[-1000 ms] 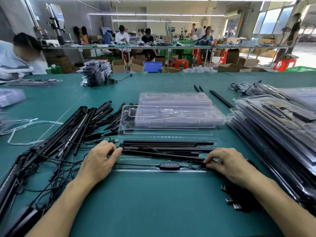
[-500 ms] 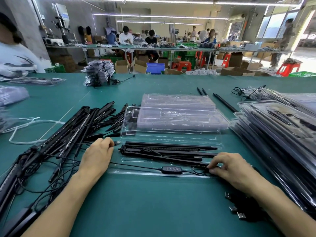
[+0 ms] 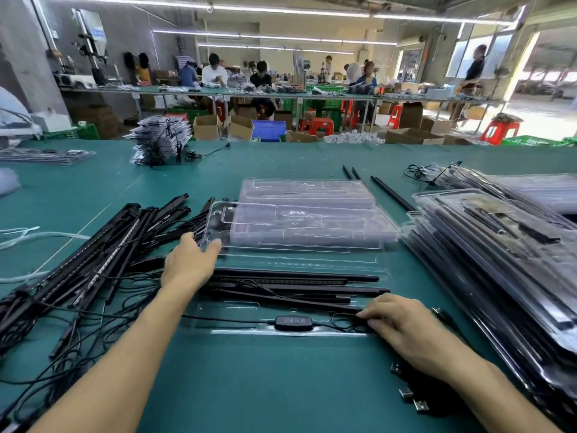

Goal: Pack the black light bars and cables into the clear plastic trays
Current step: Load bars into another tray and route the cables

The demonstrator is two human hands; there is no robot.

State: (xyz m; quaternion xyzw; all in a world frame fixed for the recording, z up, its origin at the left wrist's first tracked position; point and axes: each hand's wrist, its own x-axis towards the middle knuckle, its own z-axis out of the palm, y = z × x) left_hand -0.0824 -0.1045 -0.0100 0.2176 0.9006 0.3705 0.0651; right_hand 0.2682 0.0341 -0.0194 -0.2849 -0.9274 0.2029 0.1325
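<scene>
The black light bars (image 3: pixel 296 280) lay in the open tray (image 3: pixel 237 311) on the counter (image 3: pixel 249 385), their cable (image 3: pixel 293 323) along its near edge. The right grip (image 3: pixel 402 326) pinched the cable's loop at the tray's right end; the left grip (image 3: pixel 190 264) held the clear lid (image 3: pixel 215 220) by its corner beyond the tray's left end. The lid looked light, flexible, slippery: best taken by its rim.

Your left hand (image 3: pixel 187 264) and right hand (image 3: pixel 402 326) are bare; your left forearm (image 3: pixel 125 354) and right forearm (image 3: pixel 487 392) show uncovered to the edge of view.
</scene>
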